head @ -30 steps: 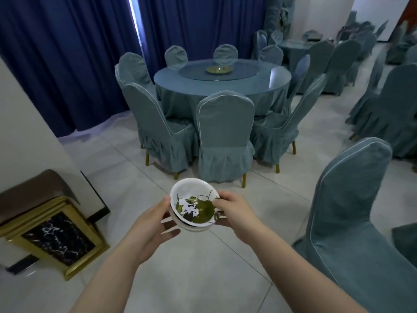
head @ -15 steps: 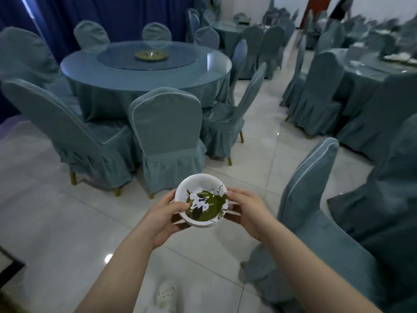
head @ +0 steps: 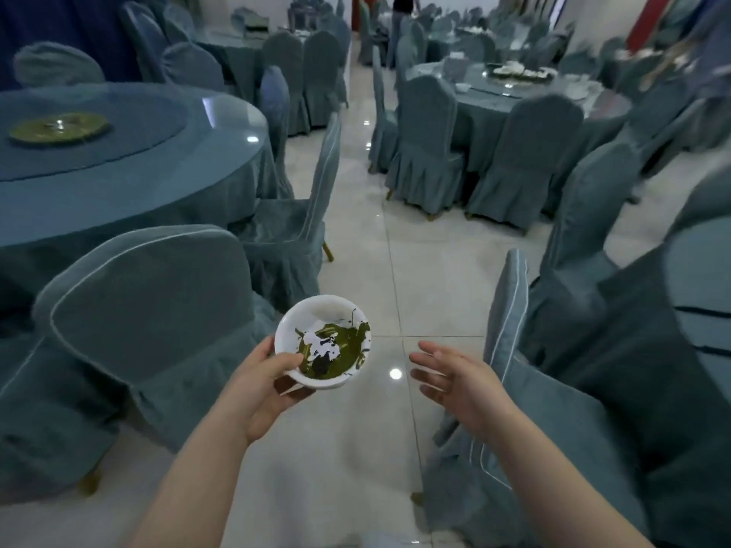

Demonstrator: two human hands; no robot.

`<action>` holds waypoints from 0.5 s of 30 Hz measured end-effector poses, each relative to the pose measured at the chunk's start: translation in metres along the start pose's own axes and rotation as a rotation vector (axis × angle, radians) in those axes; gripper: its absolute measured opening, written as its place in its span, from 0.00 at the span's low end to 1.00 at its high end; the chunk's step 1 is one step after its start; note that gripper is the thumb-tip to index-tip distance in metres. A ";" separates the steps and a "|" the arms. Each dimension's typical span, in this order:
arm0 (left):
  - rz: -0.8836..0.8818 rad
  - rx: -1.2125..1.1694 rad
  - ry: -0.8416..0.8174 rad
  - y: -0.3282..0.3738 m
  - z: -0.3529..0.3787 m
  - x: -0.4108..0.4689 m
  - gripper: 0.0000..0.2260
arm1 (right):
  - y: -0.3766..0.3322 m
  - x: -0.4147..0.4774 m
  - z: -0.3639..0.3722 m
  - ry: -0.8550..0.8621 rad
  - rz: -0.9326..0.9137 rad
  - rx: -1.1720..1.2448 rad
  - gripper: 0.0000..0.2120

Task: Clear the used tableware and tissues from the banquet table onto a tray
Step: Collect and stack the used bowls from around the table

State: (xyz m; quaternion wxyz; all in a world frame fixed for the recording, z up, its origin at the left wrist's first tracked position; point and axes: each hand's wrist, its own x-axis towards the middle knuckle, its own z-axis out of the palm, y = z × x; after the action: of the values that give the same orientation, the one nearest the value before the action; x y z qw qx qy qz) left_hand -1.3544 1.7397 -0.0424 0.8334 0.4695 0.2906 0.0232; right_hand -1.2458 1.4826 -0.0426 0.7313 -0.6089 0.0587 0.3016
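A pale tiled floor [head: 395,247] runs as an aisle through a banquet hall dressed in blue-grey. To the left stands a large round desk [head: 130,191] under a blue cloth, with a glass turntable [head: 118,128] on top and a gold-green dish [head: 59,128] at its centre. Farther back on the right, a second round desk [head: 480,100] carries white tableware [head: 518,69], blurred at this range. Cloth-covered chairs ring both desks. One chair back [head: 150,302] rises close on the left of the aisle, and another chair [head: 510,322] stands close on the right. At the far end of the hall a person [head: 403,5] stands among the chairs, only partly in view.

In the foreground two bare forearms reach out over the floor. The left grip [head: 261,389] grasps a small white bowl [head: 324,342], thumb curled over the near rim and fingers beneath it. The bowl is held above the aisle between the two near chairs, clear of any desk. The right grip [head: 455,373] is released, fingers straight and spread, palm turned toward the bowl, near it but apart from it. Inside the bowl lie wet green leaves [head: 340,350], clinging to the bottom and the right wall. A thin white sliver [head: 290,389] shows under the bowl against the left fingers; what it is cannot be told.
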 end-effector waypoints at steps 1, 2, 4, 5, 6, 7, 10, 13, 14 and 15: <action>-0.007 0.017 -0.021 0.007 0.003 0.013 0.17 | -0.005 0.006 -0.002 0.011 -0.009 0.005 0.12; -0.010 0.044 -0.043 0.013 0.008 0.027 0.17 | -0.011 0.014 -0.006 0.023 -0.023 0.007 0.12; -0.023 0.081 -0.086 0.028 0.020 0.061 0.17 | -0.027 0.034 -0.015 0.049 -0.054 0.042 0.12; -0.031 0.089 -0.101 0.035 0.026 0.079 0.18 | -0.036 0.046 -0.020 0.059 -0.069 0.068 0.13; -0.037 0.098 -0.109 0.042 0.034 0.097 0.19 | -0.045 0.060 -0.024 0.066 -0.084 0.094 0.13; -0.041 0.103 -0.114 0.049 0.042 0.116 0.21 | -0.054 0.075 -0.028 0.071 -0.100 0.119 0.13; -0.034 0.145 -0.147 0.069 0.072 0.173 0.19 | -0.083 0.127 -0.035 0.079 -0.140 0.150 0.14; -0.035 0.195 -0.179 0.093 0.107 0.231 0.17 | -0.119 0.173 -0.045 0.116 -0.156 0.168 0.13; -0.037 0.206 -0.191 0.100 0.118 0.250 0.17 | -0.131 0.187 -0.050 0.123 -0.167 0.170 0.13; -0.039 0.212 -0.206 0.107 0.130 0.270 0.17 | -0.144 0.200 -0.057 0.127 -0.180 0.165 0.13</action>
State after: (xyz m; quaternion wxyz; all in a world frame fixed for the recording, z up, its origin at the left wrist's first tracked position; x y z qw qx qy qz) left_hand -1.0397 1.7832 -0.0317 0.8050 0.5489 0.2135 -0.0719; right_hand -0.9936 1.4930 -0.0246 0.7978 -0.5674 0.0747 0.1897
